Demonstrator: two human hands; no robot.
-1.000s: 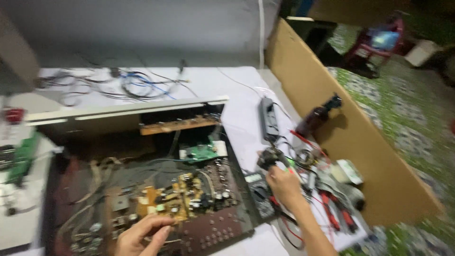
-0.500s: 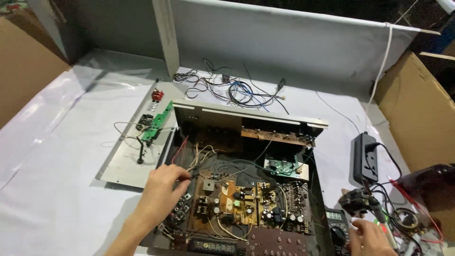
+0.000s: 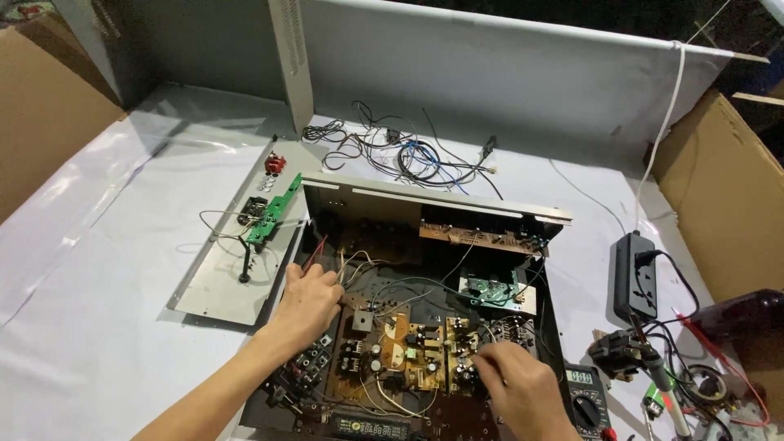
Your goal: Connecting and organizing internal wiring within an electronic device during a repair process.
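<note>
Left hand (image 3: 306, 306) curled shut on slim red probe (image 3: 317, 251), still at near-left corner of open black metal amplifier chassis (image 3: 552, 314), knuckles beside loose white wires. Right hand (image 3: 518, 384) newly moved left, off yellow-grey multimeter (image 3: 584, 396) at near right, now over brown circuit board (image 3: 408, 351) inside chassis. Fingers bent down onto small components, back turned to camera; cannot tell whether holding anything. Both hands inside chassis at once, so work likely shifting from meter to board. Grey metal panel with green strip board (image 3: 220, 286) untouched, far left.
</note>
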